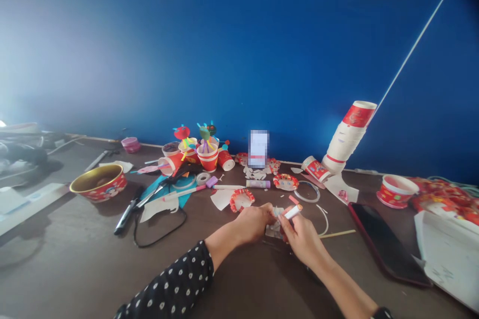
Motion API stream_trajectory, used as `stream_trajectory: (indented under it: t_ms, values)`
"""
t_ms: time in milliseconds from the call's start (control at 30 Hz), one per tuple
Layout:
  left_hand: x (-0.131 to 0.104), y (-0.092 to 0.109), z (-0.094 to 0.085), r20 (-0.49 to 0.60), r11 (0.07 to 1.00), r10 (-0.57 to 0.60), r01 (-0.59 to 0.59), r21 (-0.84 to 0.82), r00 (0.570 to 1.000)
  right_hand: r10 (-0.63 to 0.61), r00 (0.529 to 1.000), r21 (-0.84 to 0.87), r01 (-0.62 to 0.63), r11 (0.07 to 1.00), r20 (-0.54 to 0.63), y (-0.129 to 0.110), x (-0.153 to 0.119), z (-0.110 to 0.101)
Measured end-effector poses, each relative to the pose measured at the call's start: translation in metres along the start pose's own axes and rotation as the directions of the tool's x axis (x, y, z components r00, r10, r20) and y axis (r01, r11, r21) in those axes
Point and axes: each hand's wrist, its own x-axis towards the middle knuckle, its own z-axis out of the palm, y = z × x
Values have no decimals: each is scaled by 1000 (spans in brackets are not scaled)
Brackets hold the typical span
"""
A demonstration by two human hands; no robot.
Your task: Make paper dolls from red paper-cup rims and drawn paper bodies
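My left hand (255,223) is closed, its fingertips at a small whitish, see-through piece (275,231) over the front of the table. Opposite it, my right hand (304,240) is wrapped round a short white stick with an orange end (292,212), which points up and to the right. The fingertips of both hands nearly meet at the see-through piece, and its exact kind is unclear. Just behind my left hand lies a ring-shaped red and white paper craft (241,201). A second such ring (285,182) sits farther back.
A phone (387,241) and white paper (449,254) lie at the right. Stacked paper cups (346,139) lean against the blue wall. Decorated cups (207,159), a purple glue stick (258,184) and loose scraps stand behind. Left are a red bowl (99,187) and a corded black tool (128,211).
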Motion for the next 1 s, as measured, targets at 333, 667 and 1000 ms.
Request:
stream_trajectory:
  t_ms: [333, 667, 1000]
  values:
    - [0, -3, 5, -42, 999, 28, -27, 19, 999, -3, 1000, 11, 3, 1000, 6, -1, -2, -2]
    - [1, -2, 6, -49, 1000, 13, -13, -2, 999, -64, 995, -44, 61, 997, -71, -2, -1, -1]
    - [3, -4, 7, -28, 1000, -3, 3, -15, 1000, -103, 995, -50, 102, 994, -11, -3, -1, -2]
